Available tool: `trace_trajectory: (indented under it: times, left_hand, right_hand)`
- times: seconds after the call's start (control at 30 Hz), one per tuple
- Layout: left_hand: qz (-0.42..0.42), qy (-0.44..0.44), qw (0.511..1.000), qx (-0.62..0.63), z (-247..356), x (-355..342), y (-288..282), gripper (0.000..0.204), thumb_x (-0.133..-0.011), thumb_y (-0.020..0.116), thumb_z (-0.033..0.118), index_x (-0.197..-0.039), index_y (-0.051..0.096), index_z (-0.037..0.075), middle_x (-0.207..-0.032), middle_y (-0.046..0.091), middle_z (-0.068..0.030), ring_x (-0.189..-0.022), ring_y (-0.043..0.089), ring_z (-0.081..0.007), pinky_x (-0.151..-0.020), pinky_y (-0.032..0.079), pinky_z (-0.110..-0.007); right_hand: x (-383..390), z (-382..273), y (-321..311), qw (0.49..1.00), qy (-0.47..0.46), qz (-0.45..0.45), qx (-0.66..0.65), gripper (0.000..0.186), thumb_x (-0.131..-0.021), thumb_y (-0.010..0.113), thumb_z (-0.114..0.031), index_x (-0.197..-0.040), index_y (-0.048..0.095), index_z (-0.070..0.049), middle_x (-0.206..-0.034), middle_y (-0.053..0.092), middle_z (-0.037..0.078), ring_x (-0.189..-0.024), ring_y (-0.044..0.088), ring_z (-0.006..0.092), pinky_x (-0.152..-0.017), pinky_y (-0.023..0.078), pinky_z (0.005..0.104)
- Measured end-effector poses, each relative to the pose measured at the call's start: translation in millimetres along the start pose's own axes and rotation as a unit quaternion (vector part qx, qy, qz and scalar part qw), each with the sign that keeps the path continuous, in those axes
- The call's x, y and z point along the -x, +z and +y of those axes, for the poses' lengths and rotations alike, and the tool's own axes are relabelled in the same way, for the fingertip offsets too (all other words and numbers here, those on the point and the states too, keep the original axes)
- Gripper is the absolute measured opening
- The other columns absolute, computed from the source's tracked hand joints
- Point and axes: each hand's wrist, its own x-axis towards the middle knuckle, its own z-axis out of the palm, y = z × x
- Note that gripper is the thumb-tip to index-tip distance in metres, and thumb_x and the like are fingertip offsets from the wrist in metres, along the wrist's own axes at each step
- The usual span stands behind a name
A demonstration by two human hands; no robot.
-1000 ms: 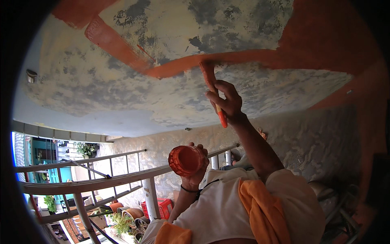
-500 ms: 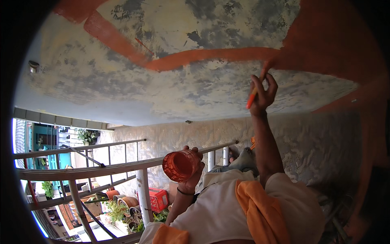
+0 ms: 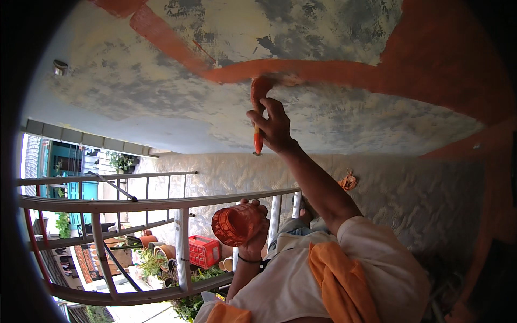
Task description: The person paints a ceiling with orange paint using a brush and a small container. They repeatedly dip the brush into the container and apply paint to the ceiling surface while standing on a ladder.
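Two surfaces fill most of the frame: a mottled grey-and-cream ceiling [image 3: 161, 91] across the upper half, and a rough textured wall [image 3: 420, 188] at centre right. An orange painted band [image 3: 323, 70] runs across the ceiling from upper left to a solid orange area at upper right. A small round fixture [image 3: 60, 67] sits on the ceiling at upper left. A metal ladder [image 3: 134, 204] crosses the left half, with potted plants [image 3: 153, 258] and a red crate [image 3: 203, 251] visible beyond it at lower centre.

The paintbrush [image 3: 258, 116] is at upper centre, coated in orange; its head touches the ceiling at the lower edge of the band. The right hand [image 3: 277, 126] has its fingers clenched around the brush handle. The left hand [image 3: 253, 231], at lower centre, grips an orange, ribbed paint container [image 3: 234, 225], fingers wrapped around its side. An orange cloth [image 3: 339, 285] lies over the person's shoulder at lower centre right.
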Motion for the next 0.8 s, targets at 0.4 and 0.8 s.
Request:
trace_trajectory:
  times: [0.4, 0.8]
  left_hand:
    - [-0.045, -0.065, 0.997, 0.001, 53.6, -36.7, -26.8, 0.050, -0.109, 0.062, 0.035, -0.153, 0.058, 0.012, -0.148, 0.056, -0.0193, -0.137, 0.053, -0.0360, -0.101, 0.058, -0.052]
    - [-0.050, -0.021, 0.999, 0.005, 110.1, -40.0, -25.7, 0.052, -0.109, 0.062, 0.035, -0.155, 0.055, 0.012, -0.149, 0.054, -0.0190, -0.138, 0.052, -0.0369, -0.104, 0.057, -0.053]
  right_hand:
    - [9.2, 48.1, -150.9, 0.968, 0.045, 0.206, 0.137, 0.024, -0.097, 0.076, 0.004, -0.116, 0.080, -0.009, -0.129, 0.062, 0.015, -0.112, 0.068, 0.0280, -0.090, 0.059, 0.0382]
    - [2.3, -31.2, 89.0, 0.998, 0.013, 0.038, 0.040, 0.041, -0.079, 0.087, -0.003, -0.116, 0.081, -0.019, -0.129, 0.061, 0.017, -0.115, 0.066, 0.0354, -0.092, 0.058, 0.0421]
